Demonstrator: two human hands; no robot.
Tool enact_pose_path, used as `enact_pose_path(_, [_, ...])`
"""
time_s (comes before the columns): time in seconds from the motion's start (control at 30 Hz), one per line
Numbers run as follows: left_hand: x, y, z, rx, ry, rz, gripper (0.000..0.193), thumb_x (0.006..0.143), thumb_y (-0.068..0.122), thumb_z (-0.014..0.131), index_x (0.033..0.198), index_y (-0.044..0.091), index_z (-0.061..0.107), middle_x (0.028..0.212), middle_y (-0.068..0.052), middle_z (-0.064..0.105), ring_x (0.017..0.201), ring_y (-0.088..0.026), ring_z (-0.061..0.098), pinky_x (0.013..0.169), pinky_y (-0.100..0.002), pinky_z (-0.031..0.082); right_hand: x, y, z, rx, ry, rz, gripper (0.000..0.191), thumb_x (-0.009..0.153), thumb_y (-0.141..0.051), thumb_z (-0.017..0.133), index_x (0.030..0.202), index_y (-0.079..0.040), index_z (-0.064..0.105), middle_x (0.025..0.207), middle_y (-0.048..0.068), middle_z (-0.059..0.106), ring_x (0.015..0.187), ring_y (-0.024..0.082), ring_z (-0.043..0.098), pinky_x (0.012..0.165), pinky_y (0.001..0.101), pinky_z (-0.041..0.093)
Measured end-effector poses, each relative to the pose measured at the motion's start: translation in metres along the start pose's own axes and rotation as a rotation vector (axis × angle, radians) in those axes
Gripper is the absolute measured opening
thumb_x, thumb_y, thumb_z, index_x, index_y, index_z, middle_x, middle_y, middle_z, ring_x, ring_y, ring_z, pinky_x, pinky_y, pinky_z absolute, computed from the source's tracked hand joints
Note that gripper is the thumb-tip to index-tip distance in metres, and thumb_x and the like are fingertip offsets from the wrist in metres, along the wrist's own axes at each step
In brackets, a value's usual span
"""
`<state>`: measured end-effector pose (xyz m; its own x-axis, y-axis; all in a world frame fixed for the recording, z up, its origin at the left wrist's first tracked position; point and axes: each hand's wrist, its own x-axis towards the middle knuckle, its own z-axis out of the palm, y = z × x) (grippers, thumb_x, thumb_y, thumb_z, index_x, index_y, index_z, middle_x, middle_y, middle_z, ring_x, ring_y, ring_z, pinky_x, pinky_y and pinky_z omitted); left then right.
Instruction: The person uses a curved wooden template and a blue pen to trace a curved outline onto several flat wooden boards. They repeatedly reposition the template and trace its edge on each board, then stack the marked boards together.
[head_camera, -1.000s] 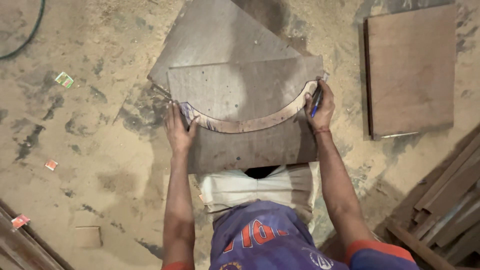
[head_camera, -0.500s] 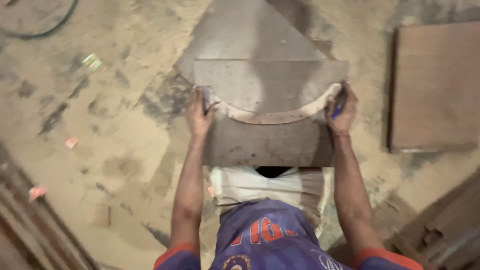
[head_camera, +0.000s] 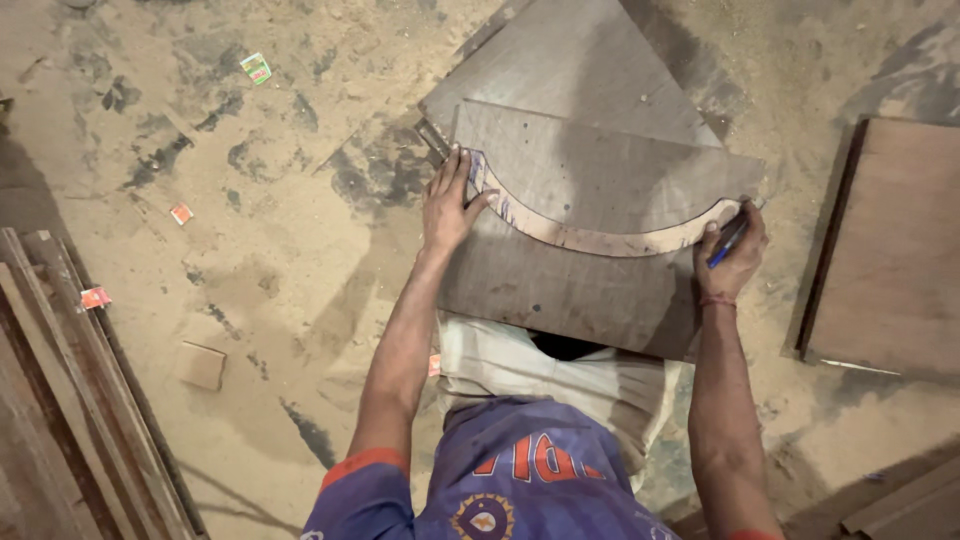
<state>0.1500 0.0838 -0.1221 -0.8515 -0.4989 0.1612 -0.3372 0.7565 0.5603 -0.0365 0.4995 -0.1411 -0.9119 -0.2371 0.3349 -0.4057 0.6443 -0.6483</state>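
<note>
We see a grey plywood panel with a concave curved edge (head_camera: 600, 175) at frame centre; our left hand (head_camera: 447, 205) presses it flat, fingers spread, while our right hand (head_camera: 730, 255) grips a blue pen (head_camera: 727, 243).

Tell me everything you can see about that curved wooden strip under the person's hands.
The curved strip is a thin, pale, crescent-shaped piece that looks like plywood, with dark pen marks along its edges. It lies flat on a grey-brown board, bowing toward the person. The left hand presses its left end; the right hand, holding a blue pen, rests at its right end.
</note>
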Motion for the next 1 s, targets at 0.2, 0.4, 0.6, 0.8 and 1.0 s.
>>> enact_pose_path(0.2, [0.000, 0.000, 0.001, -0.029, 0.007, -0.015, 0.087, 0.085, 0.050, 0.081, 0.152, 0.004, 0.050, 0.160, -0.019, 0.044, 0.143, -0.040, 0.048, 0.114, -0.051, 0.041, 0.002, -0.001, -0.001, -0.021, 0.001, 0.007, 0.054, 0.105, -0.028, 0.073, 0.147, -0.002, 0.052, 0.141, 0.020, 0.063, 0.127, 0.042, 0.058, 0.111, 0.0489, 0.047])
enact_pose_path(0.4, [0.002, 0.000, 0.005, -0.075, 0.022, 0.011, 0.085, 0.086, 0.047, 0.084, 0.152, 0.004, 0.050, 0.160, -0.020, 0.043, 0.142, -0.042, 0.049, 0.114, -0.049, 0.044, 0.004, 0.001, -0.004, -0.041, 0.023, -0.019, 0.053, 0.105, -0.027, 0.069, 0.149, -0.003, 0.053, 0.143, 0.021, 0.062, 0.133, 0.042, 0.058, 0.116, 0.0478, 0.046])
enact_pose_path(0.6, [0.003, 0.000, 0.014, -0.114, 0.022, 0.035, 0.083, 0.085, 0.039, 0.086, 0.151, 0.002, 0.051, 0.161, -0.022, 0.044, 0.143, -0.042, 0.048, 0.115, -0.048, 0.044, 0.011, 0.002, -0.010, -0.042, 0.032, -0.056, 0.062, 0.095, -0.025, 0.077, 0.146, 0.000, 0.051, 0.138, 0.022, 0.061, 0.127, 0.041, 0.057, 0.111, 0.0475, 0.046])
enact_pose_path(0.8, [0.001, 0.005, 0.016, -0.122, 0.029, 0.019, 0.081, 0.084, 0.036, 0.087, 0.149, 0.001, 0.053, 0.160, -0.022, 0.045, 0.143, -0.043, 0.049, 0.116, -0.048, 0.043, 0.013, 0.001, -0.013, -0.053, 0.022, -0.025, 0.062, 0.092, -0.018, 0.078, 0.146, -0.003, 0.051, 0.143, 0.017, 0.062, 0.130, 0.040, 0.057, 0.113, 0.0457, 0.047])
enact_pose_path(1.0, [0.001, 0.007, 0.016, -0.107, 0.032, 0.013, 0.081, 0.084, 0.038, 0.087, 0.148, 0.001, 0.054, 0.159, -0.022, 0.045, 0.143, -0.043, 0.049, 0.116, -0.048, 0.043, 0.015, 0.001, -0.015, -0.089, -0.014, -0.002, 0.063, 0.092, -0.019, 0.080, 0.146, -0.002, 0.052, 0.141, 0.020, 0.061, 0.130, 0.041, 0.055, 0.113, 0.0469, 0.045])
